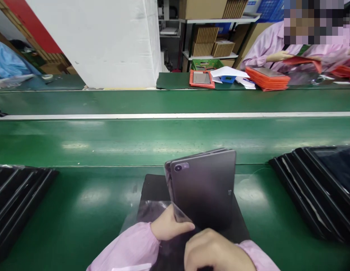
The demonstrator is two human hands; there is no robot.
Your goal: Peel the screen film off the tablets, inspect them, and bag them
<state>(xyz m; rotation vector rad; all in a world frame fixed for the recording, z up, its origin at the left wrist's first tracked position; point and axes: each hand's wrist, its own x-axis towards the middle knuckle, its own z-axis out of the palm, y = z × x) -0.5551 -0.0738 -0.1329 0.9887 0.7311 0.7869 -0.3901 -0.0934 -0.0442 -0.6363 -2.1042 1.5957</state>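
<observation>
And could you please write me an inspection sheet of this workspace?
Surface: glossy green workbench, black mat on it.
Work items: tablet, tilted upright, back showing, apparently another behind; clear plastic film.
Clutter: left stack and right stack of black, flat items.
Hands: left hand touching the film; right hand curled near the tablet; grips unclear.
Cables: nothing seen.
Surroundings: cardboard boxes on shelves; co-worker's pink sleeve beyond the bench.
</observation>
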